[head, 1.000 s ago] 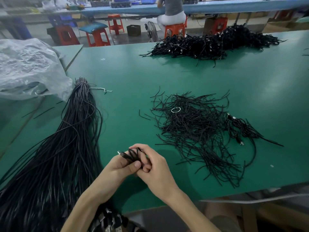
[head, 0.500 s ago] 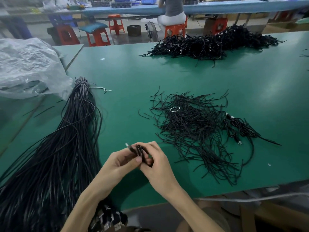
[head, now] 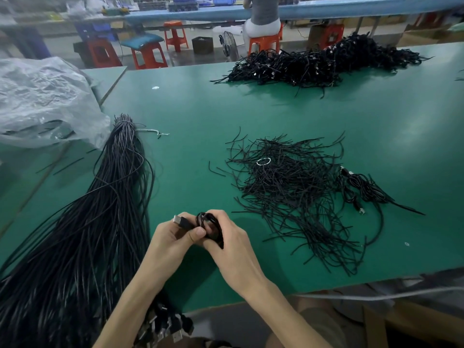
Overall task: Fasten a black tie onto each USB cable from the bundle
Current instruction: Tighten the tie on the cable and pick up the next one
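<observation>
My left hand (head: 173, 243) and my right hand (head: 231, 244) meet over the near part of the green table (head: 376, 126). Together they grip one coiled black USB cable (head: 208, 223); its silver plug (head: 177, 219) sticks out above my left thumb. A long bundle of black USB cables (head: 100, 209) lies along the left, its plugs hanging over the near edge. Loose black ties (head: 293, 189) form a heap right of my hands. Whether a tie is on the held cable is hidden by my fingers.
A tied cable (head: 361, 189) lies right of the tie heap. A large pile of finished cables (head: 313, 66) sits at the far side. A crumpled clear plastic bag (head: 42, 101) covers the far left. A person sits on an orange stool (head: 263, 43) beyond the table.
Both hands have shifted slightly away from me with the coil. The plug end has turned and now shows more plainly above my left thumb.
</observation>
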A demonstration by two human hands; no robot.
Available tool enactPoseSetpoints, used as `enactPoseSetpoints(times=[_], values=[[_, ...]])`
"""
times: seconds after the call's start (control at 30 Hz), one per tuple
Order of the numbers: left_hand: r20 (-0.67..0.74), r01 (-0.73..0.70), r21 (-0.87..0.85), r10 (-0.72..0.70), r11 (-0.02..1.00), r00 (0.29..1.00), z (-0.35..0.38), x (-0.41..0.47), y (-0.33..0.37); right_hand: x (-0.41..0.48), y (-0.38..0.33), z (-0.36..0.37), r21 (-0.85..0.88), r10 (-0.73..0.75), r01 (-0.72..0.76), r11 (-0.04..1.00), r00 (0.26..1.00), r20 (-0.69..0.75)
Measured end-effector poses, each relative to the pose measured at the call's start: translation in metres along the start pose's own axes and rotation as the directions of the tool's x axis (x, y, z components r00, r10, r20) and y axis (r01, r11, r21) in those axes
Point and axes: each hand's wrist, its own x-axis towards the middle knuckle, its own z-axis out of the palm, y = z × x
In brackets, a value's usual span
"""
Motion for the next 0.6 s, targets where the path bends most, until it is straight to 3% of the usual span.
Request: enactPoseSetpoints(times=[0.2,0.33,0.47,0.6], values=[[-0.045,0.015,0.060,-0.012,0.998,0.999,-0.001,-0.002,0.001,-0.003,-0.006,0.005,-0.025,0.074,-0.073,0.997,0.996,0.053],[-0.129,0.072,0.007,-0.071,0.997,0.989,0.001,-0.001,0.004,-0.004,-0.009,0.005,-0.094,0.056,-0.051,0.994,0.997,0.053],[-0.060,0.101,-0.034,-0.103,0.994,0.993,-0.002,-0.004,0.004,-0.007,-0.011,0.005,-0.271,0.013,0.006,0.963,0.998,0.068],[-0.015,0.059,0.010,-0.059,0.998,0.998,0.002,-0.005,0.009,-0.005,-0.013,0.004,-0.512,-0.055,0.111,0.852,0.991,0.123]])
